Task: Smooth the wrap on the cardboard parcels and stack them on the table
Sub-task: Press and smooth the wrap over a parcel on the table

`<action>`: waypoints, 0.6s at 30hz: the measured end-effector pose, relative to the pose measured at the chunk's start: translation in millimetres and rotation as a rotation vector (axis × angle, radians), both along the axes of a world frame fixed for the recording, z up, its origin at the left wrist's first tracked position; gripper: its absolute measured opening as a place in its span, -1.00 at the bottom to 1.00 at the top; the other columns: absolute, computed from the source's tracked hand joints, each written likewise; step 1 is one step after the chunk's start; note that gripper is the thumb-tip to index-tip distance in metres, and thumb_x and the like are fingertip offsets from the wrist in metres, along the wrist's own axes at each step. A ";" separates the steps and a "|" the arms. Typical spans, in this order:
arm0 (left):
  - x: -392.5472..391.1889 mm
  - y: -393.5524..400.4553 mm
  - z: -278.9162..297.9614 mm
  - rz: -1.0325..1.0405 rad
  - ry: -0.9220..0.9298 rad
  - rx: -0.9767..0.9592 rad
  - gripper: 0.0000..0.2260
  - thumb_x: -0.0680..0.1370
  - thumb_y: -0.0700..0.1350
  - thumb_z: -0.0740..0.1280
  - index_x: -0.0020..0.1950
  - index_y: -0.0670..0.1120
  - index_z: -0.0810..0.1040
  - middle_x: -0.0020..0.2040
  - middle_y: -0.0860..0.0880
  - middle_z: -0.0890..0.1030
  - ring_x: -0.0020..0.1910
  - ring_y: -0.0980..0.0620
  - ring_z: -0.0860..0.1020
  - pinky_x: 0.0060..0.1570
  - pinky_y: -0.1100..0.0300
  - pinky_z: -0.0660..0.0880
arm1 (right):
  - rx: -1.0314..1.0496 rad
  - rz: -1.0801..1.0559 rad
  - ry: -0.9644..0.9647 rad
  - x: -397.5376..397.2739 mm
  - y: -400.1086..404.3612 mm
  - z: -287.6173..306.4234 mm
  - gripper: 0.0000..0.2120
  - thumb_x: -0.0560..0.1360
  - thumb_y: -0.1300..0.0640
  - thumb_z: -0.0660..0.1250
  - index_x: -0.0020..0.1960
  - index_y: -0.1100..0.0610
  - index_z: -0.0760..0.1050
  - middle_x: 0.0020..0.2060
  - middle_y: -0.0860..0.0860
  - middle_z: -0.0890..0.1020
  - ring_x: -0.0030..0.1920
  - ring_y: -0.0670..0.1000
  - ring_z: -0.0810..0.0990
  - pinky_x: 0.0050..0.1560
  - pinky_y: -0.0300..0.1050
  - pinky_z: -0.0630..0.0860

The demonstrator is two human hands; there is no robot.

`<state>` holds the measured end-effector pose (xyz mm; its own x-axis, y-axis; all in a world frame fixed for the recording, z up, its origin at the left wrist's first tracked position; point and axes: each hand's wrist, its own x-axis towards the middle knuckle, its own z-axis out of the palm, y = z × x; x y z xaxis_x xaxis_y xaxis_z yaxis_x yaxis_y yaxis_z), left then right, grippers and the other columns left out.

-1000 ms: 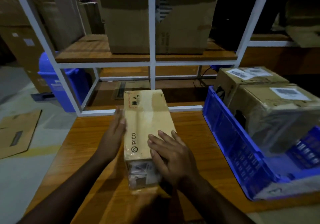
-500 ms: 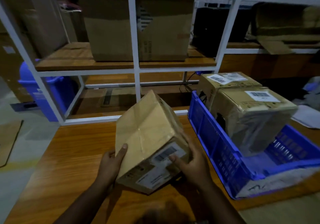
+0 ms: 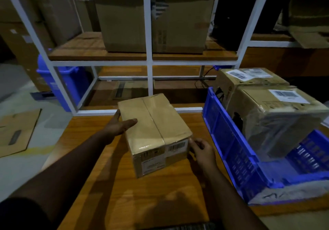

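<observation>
Wooden shelving with big cartons fills the back wall; on the surface (image 3: 92, 158) before it sits a wrapped parcel (image 3: 154, 131), its long axis running away from the person and canted a little left. Left hand (image 3: 121, 125) lies flat and spread against the parcel's far left side, thumb over the top face. Right hand (image 3: 201, 149) has fingers curled at the near right corner, seemingly pinching the wrap there. Right of that hand, a blue crate (image 3: 231, 146) holds two more parcels (image 3: 267, 110). Smoothing would probably run along the top seam, nearer the left hand.
</observation>
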<state>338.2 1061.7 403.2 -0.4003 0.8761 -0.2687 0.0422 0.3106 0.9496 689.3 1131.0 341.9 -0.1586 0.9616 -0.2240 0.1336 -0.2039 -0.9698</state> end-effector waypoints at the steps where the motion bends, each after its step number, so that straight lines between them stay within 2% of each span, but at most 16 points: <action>1: -5.2 7.0 -1.9 -0.014 0.000 -0.005 0.02 0.29 0.13 0.66 0.61 0.18 0.14 0.36 -0.01 0.49 0.23 -0.09 0.56 0.00 0.01 0.61 | 0.047 -0.088 -0.094 -1.8 2.6 1.0 -0.73 0.50 -0.17 0.51 0.05 -0.02 0.61 0.00 -0.03 0.71 0.00 0.01 0.69 -0.13 -0.07 0.59; 3: -15.9 19.5 -5.1 0.007 0.008 -0.007 0.07 0.31 0.07 0.67 0.62 0.23 0.04 0.35 -0.01 0.46 0.26 -0.13 0.53 0.11 -0.08 0.60 | 0.163 -0.239 -0.219 -4.6 -3.5 5.1 -0.69 0.50 -0.29 0.41 -0.09 -0.04 0.54 -0.19 -0.06 0.66 -0.17 -0.02 0.64 -0.28 -0.12 0.46; 4: -21.8 25.6 -6.5 0.034 0.015 -0.001 0.06 0.32 0.06 0.67 0.62 0.23 0.04 0.36 -0.03 0.46 0.26 -0.15 0.54 0.16 -0.12 0.59 | 0.191 -0.211 -0.214 -8.6 -12.5 4.6 -0.60 0.49 -0.38 0.35 -0.14 -0.04 0.53 -0.26 -0.05 0.64 -0.24 -0.04 0.63 -0.32 -0.14 0.45; 6: -33.8 37.0 -8.7 0.073 0.042 0.019 0.00 0.33 0.08 0.66 0.62 0.17 0.14 0.38 -0.06 0.49 0.25 -0.15 0.56 0.11 -0.10 0.62 | 0.109 -0.016 -0.137 -22.8 -40.7 2.7 -0.45 0.37 -0.55 0.32 -0.11 -0.07 0.59 -0.26 -0.06 0.68 -0.27 -0.08 0.65 -0.32 -0.11 0.56; 9: -42.1 48.6 -5.4 0.064 0.116 0.027 -0.08 0.36 0.09 0.63 0.61 0.11 0.22 0.42 -0.08 0.47 0.27 -0.14 0.53 0.00 0.01 0.60 | 0.028 0.132 -0.080 -53.4 -75.9 -1.0 -0.33 0.13 -0.59 0.47 0.09 -0.24 0.55 -0.01 -0.16 0.68 -0.03 -0.16 0.66 -0.07 -0.16 0.65; 12: -38.8 50.5 4.0 0.059 0.237 0.044 -0.23 0.38 0.09 0.61 0.52 0.03 0.37 0.39 -0.08 0.49 0.25 -0.09 0.51 -0.04 0.09 0.57 | 0.144 0.048 -0.106 -73.6 -91.5 2.2 -0.21 0.17 -0.45 0.56 0.29 -0.22 0.41 0.23 -0.22 0.51 0.21 -0.15 0.53 0.15 -0.10 0.59; 14: -32.8 43.8 7.8 0.032 0.333 0.044 -0.28 0.39 0.13 0.59 0.48 -0.03 0.43 0.35 -0.09 0.51 0.27 -0.12 0.51 0.05 -0.01 0.60 | 0.154 -0.030 -0.087 -61.8 -87.4 12.0 -0.12 0.21 -0.39 0.62 0.41 -0.09 0.40 0.30 -0.12 0.48 0.28 -0.05 0.51 0.23 0.02 0.59; 16: -16.5 29.7 10.5 0.013 0.406 0.035 -0.26 0.39 0.22 0.56 0.46 -0.09 0.47 0.33 -0.11 0.53 0.29 -0.15 0.52 0.18 -0.16 0.58 | 0.095 -0.028 -0.079 -36.8 -71.2 19.2 0.04 0.20 -0.36 0.62 0.54 -0.04 0.30 0.43 -0.05 0.40 0.39 0.01 0.46 0.32 0.09 0.55; 18: 8.5 9.9 9.0 0.036 0.445 0.066 -0.27 0.36 0.30 0.54 0.37 -0.12 0.54 0.23 -0.08 0.59 0.19 -0.10 0.58 0.10 -0.13 0.63 | 0.061 0.125 -0.029 -11.9 -52.1 26.8 0.21 0.19 -0.33 0.66 0.66 -0.12 0.10 0.57 -0.07 0.30 0.50 0.03 0.37 0.42 0.18 0.47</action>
<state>346.7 1071.6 412.2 -0.4949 0.8689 -0.0073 0.4409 0.2583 0.8596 677.4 1078.9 368.7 -0.2724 0.9466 -0.1725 0.1826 -0.1251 -0.9752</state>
